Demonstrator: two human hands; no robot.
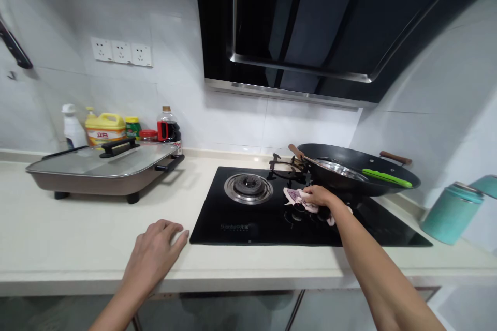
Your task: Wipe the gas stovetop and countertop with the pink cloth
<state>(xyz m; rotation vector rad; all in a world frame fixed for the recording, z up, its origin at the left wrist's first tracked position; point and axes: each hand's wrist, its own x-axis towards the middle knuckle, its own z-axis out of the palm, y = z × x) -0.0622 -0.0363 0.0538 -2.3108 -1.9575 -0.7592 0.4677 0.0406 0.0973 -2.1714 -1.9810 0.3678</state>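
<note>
My right hand (pixel 320 196) grips a pale pink patterned cloth (pixel 297 199) and presses it on the black glass gas stove (pixel 240 217), just behind the control knobs (pixel 298 211). Part of the cloth is hidden under the hand and wrist. To its left lies the bare left burner (pixel 249 187) with its metal ring. My left hand (pixel 157 248) rests on the white countertop beside the stove's left edge, holding nothing, its fingers loosely bent and thumb apart. A pan support (pixel 285 168) sits at the back of the stove, touching or close to the wok.
A large black wok (pixel 337 186) holding a metal utensil and a green-handled one (pixel 388 178) covers the right burner. At far right stands a teal canister (pixel 452 214). An electric pan with a glass lid (pixel 101 178) occupies the left counter, bottles behind it. A range hood (pixel 291 26) hangs overhead.
</note>
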